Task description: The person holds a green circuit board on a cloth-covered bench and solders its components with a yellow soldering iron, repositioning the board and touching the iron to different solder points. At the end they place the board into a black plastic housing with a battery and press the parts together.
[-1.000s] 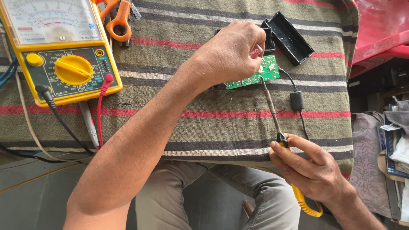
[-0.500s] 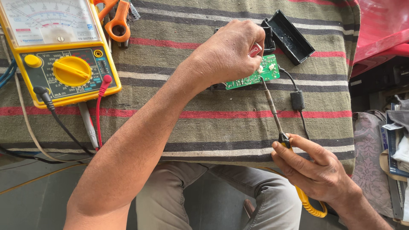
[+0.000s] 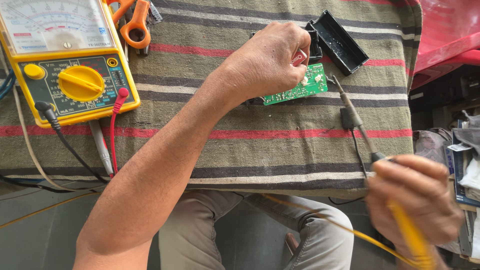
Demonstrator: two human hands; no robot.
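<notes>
My left hand [image 3: 270, 60] reaches across the striped cloth [image 3: 250, 145] and pinches a small green circuit board [image 3: 300, 90] at its top edge, holding it against the table. My right hand [image 3: 415, 200], blurred at the lower right, grips the yellow handle of a soldering iron [image 3: 352, 117]. The iron's metal tip points up and left and ends just right of the board, apart from it. An open black plastic case [image 3: 337, 42] lies beyond the board, at the upper right.
A yellow analog multimeter [image 3: 65, 60] sits at the upper left with red and black probe leads [image 3: 117, 100] plugged in. Orange-handled pliers [image 3: 132, 22] lie beside it. A red plastic seat [image 3: 450, 30] and stacked clutter stand past the table's right edge.
My right hand has shifted right and toward me, drawing the soldering iron's tip off the circuit board. My left hand keeps its hold on the board.
</notes>
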